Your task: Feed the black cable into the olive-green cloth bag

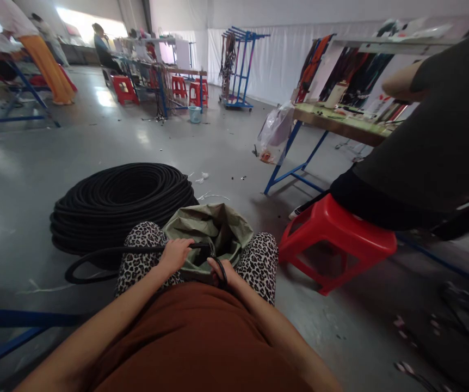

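My left hand (176, 255) is closed round a black cord (136, 250), which loops out at the left beside a large black coil (116, 204) on the floor. Between my knees stands an open grey-green sack (193, 218). Over its near side, my right hand (221, 270) has its fingers closed on the handles of a dark tool; only a small part of the tool (212, 249) shows, near the cord's end. Whether the tool touches the cord is too small to tell.
A red stool (336, 234) with a seated person (430, 136) is close at the right, by a workbench (340, 124). Blue metal bars (22, 318) lie at the lower left. White scraps (202, 177) are on the floor ahead.
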`<control>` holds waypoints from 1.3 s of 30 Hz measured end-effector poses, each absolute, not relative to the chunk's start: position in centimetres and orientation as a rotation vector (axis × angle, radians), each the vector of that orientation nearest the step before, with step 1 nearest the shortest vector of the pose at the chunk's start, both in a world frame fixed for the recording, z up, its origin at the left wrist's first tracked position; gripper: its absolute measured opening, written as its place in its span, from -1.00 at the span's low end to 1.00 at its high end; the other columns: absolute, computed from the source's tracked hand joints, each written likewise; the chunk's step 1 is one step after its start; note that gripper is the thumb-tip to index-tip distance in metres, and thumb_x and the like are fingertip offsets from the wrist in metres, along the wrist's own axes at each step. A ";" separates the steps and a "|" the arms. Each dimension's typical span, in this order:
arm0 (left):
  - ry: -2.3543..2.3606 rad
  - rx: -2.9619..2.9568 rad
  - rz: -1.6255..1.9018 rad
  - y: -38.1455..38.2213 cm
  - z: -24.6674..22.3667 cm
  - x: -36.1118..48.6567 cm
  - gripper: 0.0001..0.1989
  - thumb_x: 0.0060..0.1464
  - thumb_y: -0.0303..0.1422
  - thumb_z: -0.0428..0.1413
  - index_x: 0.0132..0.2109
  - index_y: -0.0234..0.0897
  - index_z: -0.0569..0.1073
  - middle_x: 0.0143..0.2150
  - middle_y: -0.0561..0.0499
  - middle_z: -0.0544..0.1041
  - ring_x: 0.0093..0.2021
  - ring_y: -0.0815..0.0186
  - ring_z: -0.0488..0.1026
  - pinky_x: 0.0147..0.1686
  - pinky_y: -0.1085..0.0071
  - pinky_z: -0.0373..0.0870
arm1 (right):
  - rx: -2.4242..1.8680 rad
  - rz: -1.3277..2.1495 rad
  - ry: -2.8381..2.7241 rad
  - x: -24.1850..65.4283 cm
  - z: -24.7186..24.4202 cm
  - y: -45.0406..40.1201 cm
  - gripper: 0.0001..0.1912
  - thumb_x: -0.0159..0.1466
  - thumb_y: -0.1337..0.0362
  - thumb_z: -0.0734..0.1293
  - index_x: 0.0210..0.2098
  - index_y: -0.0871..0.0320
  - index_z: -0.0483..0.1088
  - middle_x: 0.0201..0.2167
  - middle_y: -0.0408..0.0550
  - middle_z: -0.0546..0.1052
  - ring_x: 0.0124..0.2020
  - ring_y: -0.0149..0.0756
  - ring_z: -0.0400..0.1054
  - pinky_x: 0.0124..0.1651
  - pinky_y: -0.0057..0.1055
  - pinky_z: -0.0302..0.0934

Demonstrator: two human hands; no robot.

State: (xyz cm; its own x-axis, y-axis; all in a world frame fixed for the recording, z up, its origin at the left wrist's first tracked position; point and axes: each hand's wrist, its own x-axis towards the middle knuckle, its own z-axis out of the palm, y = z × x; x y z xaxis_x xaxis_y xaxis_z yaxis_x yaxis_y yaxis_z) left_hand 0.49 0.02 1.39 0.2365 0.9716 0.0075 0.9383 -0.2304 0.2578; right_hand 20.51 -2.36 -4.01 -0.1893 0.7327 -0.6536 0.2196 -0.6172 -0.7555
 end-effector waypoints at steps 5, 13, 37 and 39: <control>1.834 2.288 0.206 0.3 1.4 0.8 -0.72 0.17 -0.43 0.03 -0.01 -0.20 0.50 -0.09 -0.09 0.62 -0.05 0.18 0.52 -0.06 0.28 0.33 | -1.721 1.833 -1.163 20.4 -4.2 -2.4 -0.49 0.37 0.01 0.24 -0.62 0.18 0.28 -0.79 -0.15 0.29 -0.80 -0.40 0.19 -0.72 -0.50 0.07; 1.880 2.319 0.087 0.9 1.4 1.0 -0.71 0.20 -0.42 0.00 0.02 -0.22 0.50 -0.08 -0.12 0.61 -0.04 0.15 0.50 -0.08 0.28 0.29 | -1.724 1.758 -1.302 20.4 -5.5 -2.4 -0.47 0.34 0.02 0.27 -0.68 0.15 0.25 -0.78 -0.14 0.30 -0.78 -0.40 0.20 -0.69 -0.50 0.07; 1.819 2.412 0.052 1.3 0.4 0.6 -0.71 0.19 -0.44 0.00 -0.01 -0.21 0.53 -0.09 -0.09 0.61 -0.04 0.12 0.48 -0.08 0.25 0.28 | -1.801 1.759 -1.511 20.7 -2.8 -2.7 -0.41 0.37 0.15 0.24 -0.77 0.16 0.24 -0.79 -0.10 0.29 -0.74 -0.39 0.19 -0.61 -0.47 0.07; 1.816 2.412 0.078 1.3 0.3 0.6 -0.71 0.18 -0.44 0.01 -0.02 -0.21 0.53 -0.10 -0.10 0.61 -0.04 0.13 0.48 -0.08 0.25 0.28 | -1.784 1.752 -1.520 20.8 -3.4 -2.6 -0.42 0.36 0.12 0.26 -0.76 0.16 0.25 -0.79 -0.11 0.28 -0.74 -0.39 0.20 -0.60 -0.48 0.07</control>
